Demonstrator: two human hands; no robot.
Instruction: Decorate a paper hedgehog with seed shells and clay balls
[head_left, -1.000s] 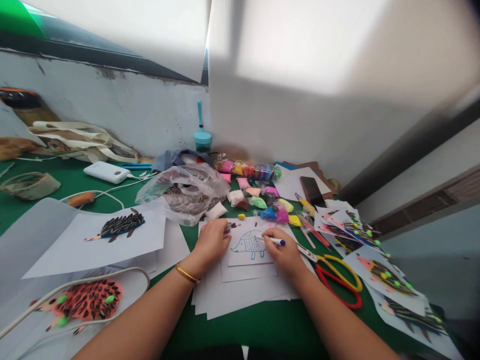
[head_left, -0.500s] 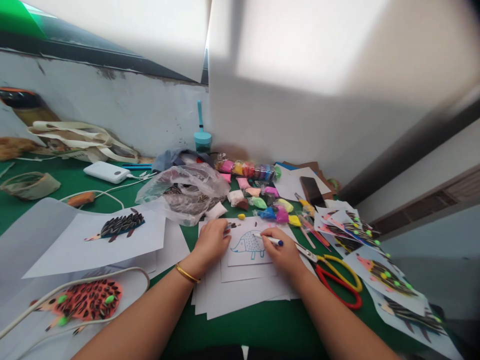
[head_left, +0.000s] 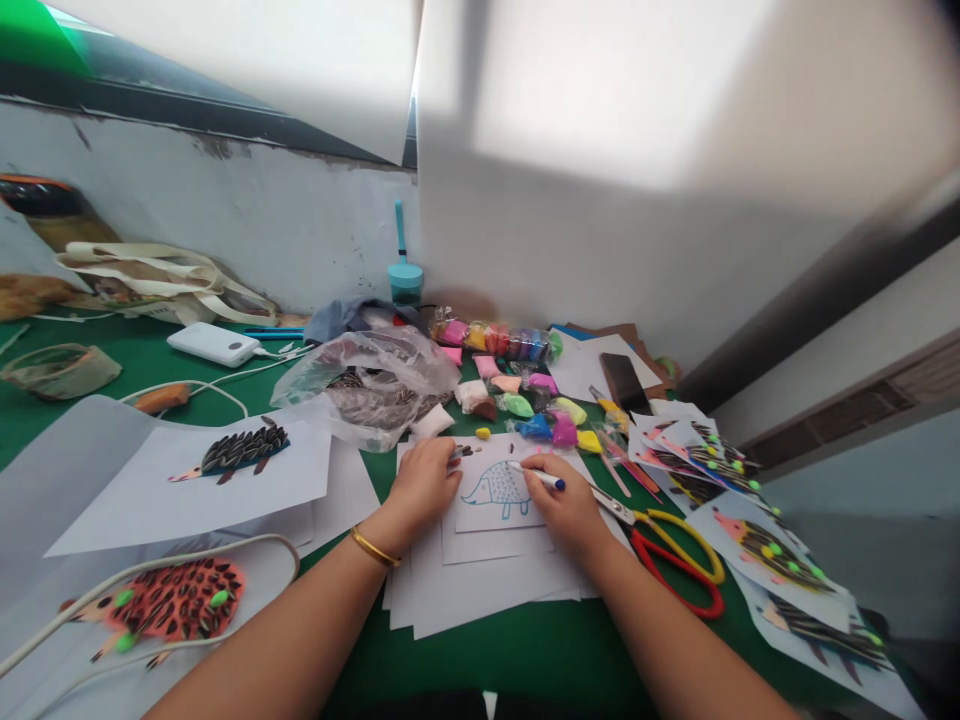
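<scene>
My right hand is closed around a white marker with a dark blue end. The marker's tip is at the upper part of a blue-line hedgehog drawing, whose back is filled with small marks. That drawing is on a small white sheet lying on larger white papers. Curled at the sheet's left edge, my left hand presses on the paper. Something small and greyish shows by its fingertips; I cannot make out what it is. Scissors with red and yellow handles lie beside my right wrist.
Colourful clay packets and a plastic bag of seeds lie behind the papers. Finished hedgehog pictures are stacked at right; others lie at left. A white cable, power bank and phone are also there.
The marker's tip has shifted very slightly to the right along the hedgehog's back. My left hand has stayed in place.
</scene>
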